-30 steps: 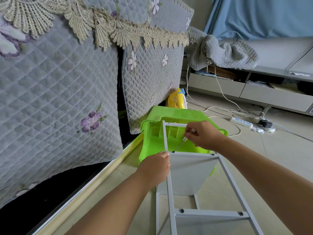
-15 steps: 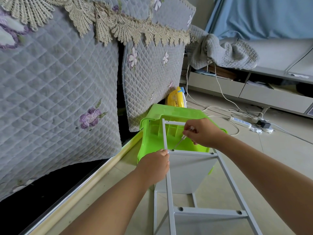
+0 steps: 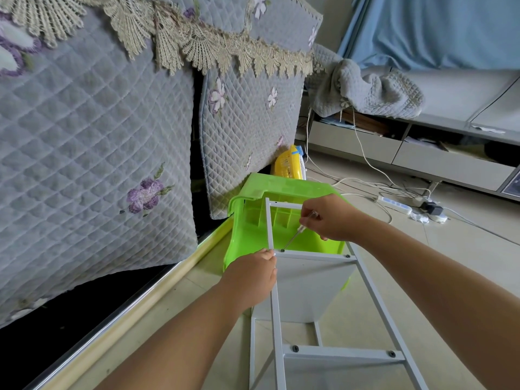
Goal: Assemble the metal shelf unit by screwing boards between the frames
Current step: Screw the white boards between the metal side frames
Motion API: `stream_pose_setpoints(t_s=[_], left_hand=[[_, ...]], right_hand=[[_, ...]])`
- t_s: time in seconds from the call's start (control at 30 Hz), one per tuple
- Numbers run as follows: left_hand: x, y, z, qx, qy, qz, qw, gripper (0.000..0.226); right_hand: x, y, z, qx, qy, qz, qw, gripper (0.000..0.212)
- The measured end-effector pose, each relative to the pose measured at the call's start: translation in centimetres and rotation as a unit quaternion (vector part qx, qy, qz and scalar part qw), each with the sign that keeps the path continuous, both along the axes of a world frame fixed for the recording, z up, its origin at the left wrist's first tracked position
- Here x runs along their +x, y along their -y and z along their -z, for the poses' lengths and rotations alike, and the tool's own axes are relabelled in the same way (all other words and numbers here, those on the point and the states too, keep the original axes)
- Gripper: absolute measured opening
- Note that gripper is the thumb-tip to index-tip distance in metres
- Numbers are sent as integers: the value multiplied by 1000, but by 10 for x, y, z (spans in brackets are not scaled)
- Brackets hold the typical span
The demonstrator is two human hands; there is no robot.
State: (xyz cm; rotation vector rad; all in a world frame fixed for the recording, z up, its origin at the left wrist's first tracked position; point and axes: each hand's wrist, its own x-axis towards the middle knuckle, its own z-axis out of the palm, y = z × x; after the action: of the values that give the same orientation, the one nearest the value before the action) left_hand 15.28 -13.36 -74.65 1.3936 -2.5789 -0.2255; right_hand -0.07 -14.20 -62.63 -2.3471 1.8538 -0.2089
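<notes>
A white metal shelf frame [image 3: 374, 294] lies on the floor with its far end toward a green bin. A white board [image 3: 306, 288] hangs below its middle crossbar. My right hand [image 3: 329, 218] grips a small screwdriver [image 3: 295, 233] whose tip sits on a screw [image 3: 282, 250] at the left end of that crossbar. My left hand [image 3: 250, 280] grips the frame's left upright just beside the screw. The near crossbar [image 3: 343, 354] has two dark screws in it.
A bright green plastic bin [image 3: 253, 229] lies tipped behind the frame's far end. Quilted grey cushions [image 3: 92, 147] lean on the left above a pale wooden rail. A power strip [image 3: 394, 205] with cables lies on the tiled floor at right, near a low grey cabinet [image 3: 439, 161].
The view has shifted slightly. Both hands stay in place, the right one still holding the screwdriver on the same screw.
</notes>
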Motion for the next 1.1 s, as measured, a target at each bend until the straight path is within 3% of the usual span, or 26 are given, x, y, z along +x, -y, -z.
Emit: stream_pose_setpoints(t_s=[0.4,0.57,0.73,0.83,1.1], left_hand=[[0,-1,-3,1,5,5,1000,44],[-1,-1,-1,5,-5,0,1000,45],[0,-5,-1,12,-20,-4,1000,45],[0,-5,0,16,-15,-5,1000,45],[0,-7,0,14,-26,-13,999,45]], right_hand=[[-1,-2,-4,17,-57,-30,998,22],[20,7,-9,30,-177,-34,983,28],[27,15,-22,109,-182,-19,977,30],[21,14,-26,76,-217,-41,972,17],[32,19,-21,2,-304,-61,951,36]])
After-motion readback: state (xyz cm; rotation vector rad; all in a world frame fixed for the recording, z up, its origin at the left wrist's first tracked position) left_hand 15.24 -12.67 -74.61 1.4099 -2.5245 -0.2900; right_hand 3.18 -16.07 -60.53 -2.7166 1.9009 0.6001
